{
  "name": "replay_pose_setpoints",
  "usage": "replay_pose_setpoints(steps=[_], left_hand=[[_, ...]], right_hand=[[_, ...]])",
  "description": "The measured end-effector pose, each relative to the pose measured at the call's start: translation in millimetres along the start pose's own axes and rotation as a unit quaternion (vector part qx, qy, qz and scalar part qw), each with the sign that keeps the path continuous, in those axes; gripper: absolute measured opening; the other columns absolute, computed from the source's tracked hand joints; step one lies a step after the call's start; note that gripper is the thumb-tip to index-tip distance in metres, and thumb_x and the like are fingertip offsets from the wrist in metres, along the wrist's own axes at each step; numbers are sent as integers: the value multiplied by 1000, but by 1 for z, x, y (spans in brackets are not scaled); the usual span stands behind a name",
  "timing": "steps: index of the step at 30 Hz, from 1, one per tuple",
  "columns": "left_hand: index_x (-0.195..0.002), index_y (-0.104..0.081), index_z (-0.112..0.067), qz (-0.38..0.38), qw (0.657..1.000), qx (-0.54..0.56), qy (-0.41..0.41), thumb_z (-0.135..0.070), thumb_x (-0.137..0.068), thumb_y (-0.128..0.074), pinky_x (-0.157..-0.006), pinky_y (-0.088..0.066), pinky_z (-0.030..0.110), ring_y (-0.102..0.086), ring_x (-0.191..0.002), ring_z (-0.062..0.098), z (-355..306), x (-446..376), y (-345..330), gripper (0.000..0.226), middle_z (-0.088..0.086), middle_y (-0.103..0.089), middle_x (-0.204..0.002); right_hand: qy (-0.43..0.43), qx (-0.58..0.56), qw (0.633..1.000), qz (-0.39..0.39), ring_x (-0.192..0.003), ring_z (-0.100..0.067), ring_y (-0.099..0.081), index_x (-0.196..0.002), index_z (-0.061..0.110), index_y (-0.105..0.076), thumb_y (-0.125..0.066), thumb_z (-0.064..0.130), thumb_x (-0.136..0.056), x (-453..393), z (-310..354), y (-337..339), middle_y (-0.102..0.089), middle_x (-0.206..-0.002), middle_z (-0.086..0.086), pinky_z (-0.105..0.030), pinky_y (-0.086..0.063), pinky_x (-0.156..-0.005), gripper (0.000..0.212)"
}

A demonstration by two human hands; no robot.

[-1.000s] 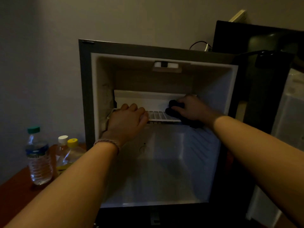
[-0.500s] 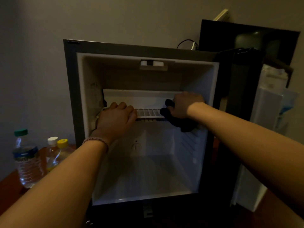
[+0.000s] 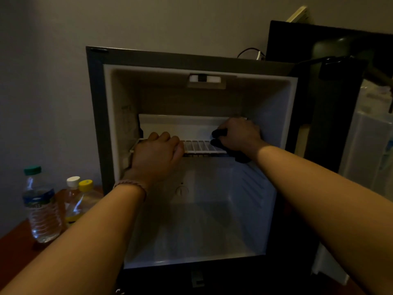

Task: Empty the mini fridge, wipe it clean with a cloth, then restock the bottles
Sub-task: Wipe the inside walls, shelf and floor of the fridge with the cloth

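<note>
Inside the open fridge [image 3: 96,116], the left hand [image 3: 156,155] curls over the front edge of the wire shelf [image 3: 200,146], while the right hand [image 3: 239,135] grips a dark cloth [image 3: 219,133] on the shelf's right end. Left of the fridge, three bottles [image 3: 41,206] stand on the bench [image 3: 12,252].

Nothing can be read. The blue label on the water bottle [image 3: 41,206], down and left of the left hand [image 3: 156,155], is too dim and blurred to make out.

Red-brown table [image 3: 14,248] L of fridge: 3 bottles upright — green-cap [image 3: 41,204], white-cap [image 3: 71,193], yellow-cap [image 3: 81,200].
</note>
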State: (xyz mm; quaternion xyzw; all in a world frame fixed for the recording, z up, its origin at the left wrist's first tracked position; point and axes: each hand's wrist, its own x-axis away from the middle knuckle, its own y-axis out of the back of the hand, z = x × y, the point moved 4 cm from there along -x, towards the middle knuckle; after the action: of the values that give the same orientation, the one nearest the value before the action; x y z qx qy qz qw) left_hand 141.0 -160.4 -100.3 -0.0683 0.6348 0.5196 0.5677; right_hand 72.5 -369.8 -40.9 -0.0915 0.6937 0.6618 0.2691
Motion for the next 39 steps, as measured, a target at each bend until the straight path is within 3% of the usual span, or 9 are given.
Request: replay_pose_setpoints(steps=[6,12,16,18,22,26,29,33,39], left_hand=[[-92,-61,-17,2,1000,-14,15,-44,-97,-25,-55,-28,30,-57,-78,31,-3,-1,-1,46,7,-63,-87],[-94,-62,-14,13,1000,-13,4,-43,-96,-18,-54,-29,31,-56,-76,31,-3,-1,1,53,8,-62,-86],[-89,-63,-10,12,1000,7,5,-40,-96,-23,-54,-28,30,-57,-71,33,0,-1,1,51,12,-64,-83],[-90,-63,-9,11,1000,9,-3,-39,-97,-24,-54,-29,30,-58,-72,33,2,-1,0,51,12,-63,-83],[-94,-64,-8,20,1000,14,-10,-40,-96,-21,-55,-36,33,-58,-76,33,4,-1,-3,53,13,-62,-87],[-95,-64,-7,36,999,21,0,-44,-95,-16,-59,-46,38,-59,-81,35,6,0,-2,61,16,-62,-91],[-103,-64,-7,60,998,-3,-4,-46,-92,-8,-62,-43,36,-58,-88,34,6,0,1,69,15,-63,-99],[-112,-61,-10,67,998,-1,-8,-39,-102,-20,-73,-53,43,-58,-94,31,4,2,9,51,13,-61,-107],[-114,-59,-12,46,999,15,13,-36,-106,-30,-77,-51,42,-58,-95,27,-1,6,15,38,10,-62,-110]], right_hand=[[48,-10,998,37,-106,-29,-61,-118,36,-69,-55,72,-83,8,1,-3,-59,-125,-8,-38,-54,-85,53],[175,-110,978,-28,-100,-17,-60,-110,31,-74,-68,34,-89,18,34,13,-66,-113,0,-33,-51,-81,22],[245,-189,950,-36,-85,9,-53,-115,29,-72,-67,31,-92,18,65,13,-54,-92,21,-5,-37,-73,23],[255,-221,941,-18,-81,10,-55,-113,24,-73,-65,30,-94,16,71,13,-54,-87,26,-1,-38,-69,21],[207,-133,969,14,-89,-16,-55,-118,28,-70,-49,60,-94,7,66,-2,-57,-100,-2,-29,-45,-74,45],[192,-80,978,12,-88,-16,-50,-125,34,-64,-55,56,-93,2,55,-5,-44,-97,3,-29,-41,-71,40],[199,-95,975,0,-80,-15,-58,-118,24,-70,-61,43,-93,2,51,-1,-58,-89,4,-26,-40,-66,32],[159,-69,985,7,-84,-21,-64,-114,23,-72,-61,42,-92,0,30,0,-71,-105,-4,-28,-46,-67,31],[82,-3,996,-28,-99,-31,-65,-125,23,-67,-56,43,-95,18,-18,6,-67,-120,-11,-37,-55,-81,38]])
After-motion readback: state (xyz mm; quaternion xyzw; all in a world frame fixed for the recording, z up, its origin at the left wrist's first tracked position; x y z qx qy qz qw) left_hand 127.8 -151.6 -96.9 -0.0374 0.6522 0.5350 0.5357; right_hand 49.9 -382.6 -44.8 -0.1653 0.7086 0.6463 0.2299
